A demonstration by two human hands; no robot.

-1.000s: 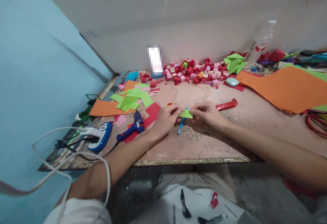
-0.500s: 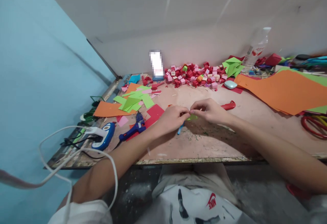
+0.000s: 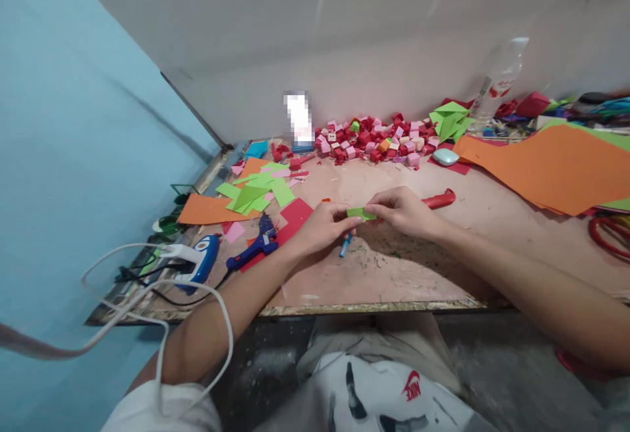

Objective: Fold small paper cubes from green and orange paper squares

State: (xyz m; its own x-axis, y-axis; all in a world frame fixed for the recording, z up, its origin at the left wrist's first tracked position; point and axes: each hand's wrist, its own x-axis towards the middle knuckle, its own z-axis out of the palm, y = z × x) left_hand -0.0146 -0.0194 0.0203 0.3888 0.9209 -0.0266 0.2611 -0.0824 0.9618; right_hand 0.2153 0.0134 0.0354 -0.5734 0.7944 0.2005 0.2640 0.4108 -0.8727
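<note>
Both hands meet over the middle of the worktable point(image 3: 433, 268). My left hand point(image 3: 322, 225) and my right hand point(image 3: 401, 210) pinch a small folded piece of green paper point(image 3: 360, 213) between their fingertips, one at each end. A blue pen point(image 3: 345, 245) lies on the table just under my left hand. A red-handled cutter point(image 3: 438, 199) lies right behind my right hand.
A blue glue gun point(image 3: 256, 245) and red paper point(image 3: 293, 216) lie left of my hands, with green and orange sheets point(image 3: 246, 192) behind. A heap of small red and pink paper cubes point(image 3: 374, 140) sits at the wall. A large orange sheet point(image 3: 546, 166) covers the right side.
The green piece went from a flat triangle held apart to a narrower folded strip. My hands closed together over it, then drew slightly apart again.
</note>
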